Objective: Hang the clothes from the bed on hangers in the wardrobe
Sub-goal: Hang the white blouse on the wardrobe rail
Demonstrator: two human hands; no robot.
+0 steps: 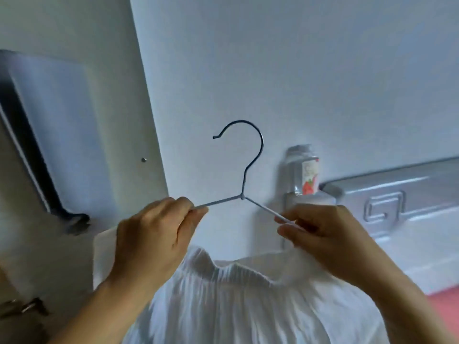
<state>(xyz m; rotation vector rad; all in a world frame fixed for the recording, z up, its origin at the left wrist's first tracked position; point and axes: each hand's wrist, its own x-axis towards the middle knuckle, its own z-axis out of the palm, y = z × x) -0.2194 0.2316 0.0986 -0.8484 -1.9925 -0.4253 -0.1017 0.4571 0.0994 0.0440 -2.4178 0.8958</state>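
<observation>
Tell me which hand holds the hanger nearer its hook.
The left hand: it grips the hanger arm a short way from the hook's base, while the right hand pinches the other arm farther down.

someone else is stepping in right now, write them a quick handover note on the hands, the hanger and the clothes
Left hand: grip on the left arm of the wire hanger.
Right hand: pinches the hanger's right arm.
Hanger is upright in front of the wall, hook on nothing.
White pleated garment hangs below the hands; its top edge sags under the hanger and whether it sits on the arms is hidden.
Done: hanger and garment brought together.
Left: seat the garment, hook it in the wardrobe, then any other clothes from the bed. No rail in view.
</observation>
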